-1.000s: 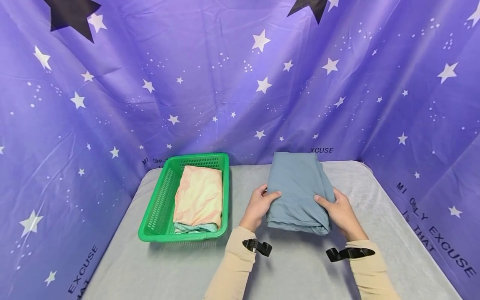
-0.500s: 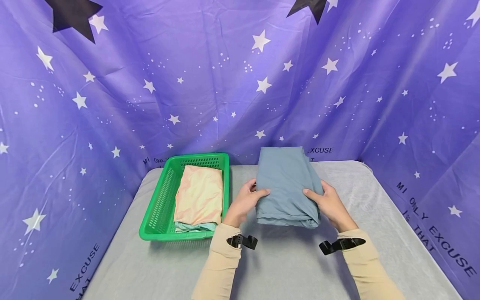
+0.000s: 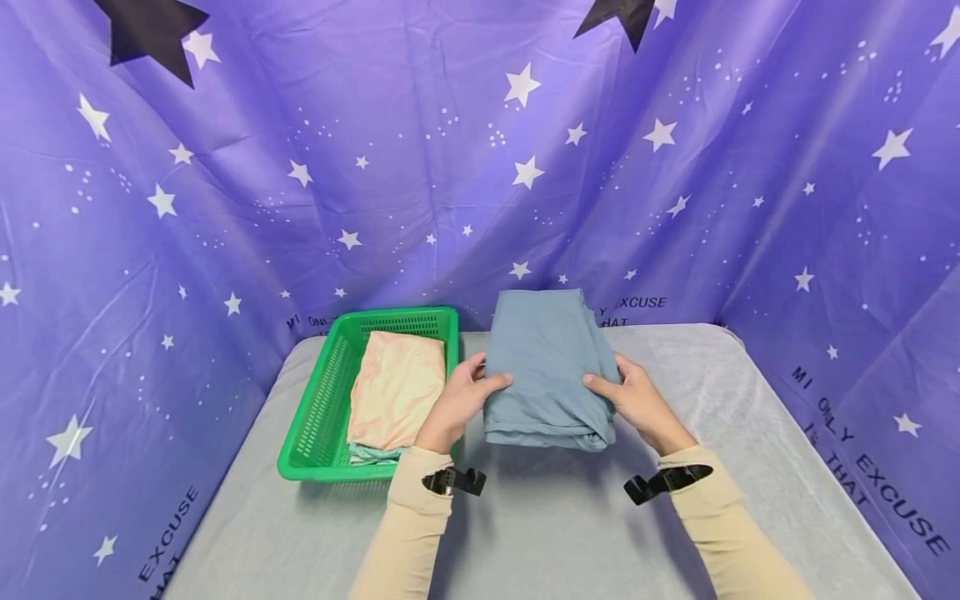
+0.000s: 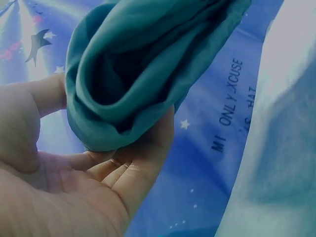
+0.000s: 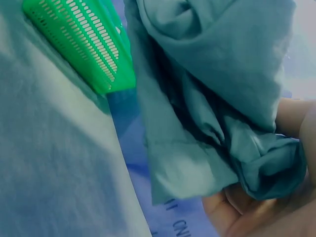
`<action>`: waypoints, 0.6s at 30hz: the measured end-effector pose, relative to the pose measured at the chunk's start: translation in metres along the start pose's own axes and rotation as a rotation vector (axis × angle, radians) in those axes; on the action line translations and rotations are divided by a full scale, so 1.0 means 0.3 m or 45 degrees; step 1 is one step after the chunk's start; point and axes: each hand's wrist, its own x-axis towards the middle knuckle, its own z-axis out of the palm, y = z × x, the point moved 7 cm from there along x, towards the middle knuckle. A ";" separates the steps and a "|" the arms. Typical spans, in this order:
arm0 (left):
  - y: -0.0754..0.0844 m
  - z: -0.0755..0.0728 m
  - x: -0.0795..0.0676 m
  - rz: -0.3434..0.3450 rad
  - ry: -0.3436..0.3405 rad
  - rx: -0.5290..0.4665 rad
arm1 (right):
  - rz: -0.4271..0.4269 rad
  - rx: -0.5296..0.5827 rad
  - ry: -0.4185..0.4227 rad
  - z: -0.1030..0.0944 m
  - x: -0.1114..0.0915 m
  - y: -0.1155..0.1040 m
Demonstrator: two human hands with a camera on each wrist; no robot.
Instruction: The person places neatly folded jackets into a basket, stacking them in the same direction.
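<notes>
A folded blue-grey cloth garment (image 3: 543,367) is held up above the table between both hands. My left hand (image 3: 459,404) grips its left edge, thumb on top and fingers underneath. At the opposite edge my right hand (image 3: 641,404) pinches it the same way. The left wrist view shows the rolled layers of the garment (image 4: 123,113) resting between thumb and fingers of the left hand (image 4: 74,192). In the right wrist view a loose corner of the garment (image 5: 192,168) hangs beside the right hand (image 5: 276,212). Its exact kind cannot be told.
A green perforated plastic basket (image 3: 311,417) stands just left of the garment. Inside lies a folded peach cloth (image 3: 397,387) on top of a mint-green one (image 3: 371,455). A grey cloth covers the table (image 3: 540,533); a purple star-printed curtain (image 3: 420,167) encloses it.
Both hands have carried the folded garment leftward and slightly up, closer to the basket. My left forearm now overlaps the basket's right front corner. The basket and its cloths stay put.
</notes>
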 end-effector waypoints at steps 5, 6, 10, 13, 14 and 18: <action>0.003 -0.058 -0.018 -0.009 0.048 0.007 | -0.011 -0.016 -0.051 0.041 0.019 -0.023; 0.004 -0.068 -0.023 -0.010 0.054 0.019 | -0.007 -0.014 -0.063 0.050 0.023 -0.025; 0.016 -0.110 -0.045 -0.014 0.075 0.053 | -0.006 -0.003 -0.114 0.085 0.037 -0.036; 0.024 -0.141 -0.053 -0.011 0.090 0.052 | -0.009 0.024 -0.144 0.111 0.048 -0.046; 0.028 -0.151 -0.056 -0.013 0.098 0.050 | -0.014 0.025 -0.154 0.120 0.052 -0.050; 0.040 -0.186 -0.063 -0.005 0.109 0.071 | -0.025 0.014 -0.164 0.150 0.071 -0.067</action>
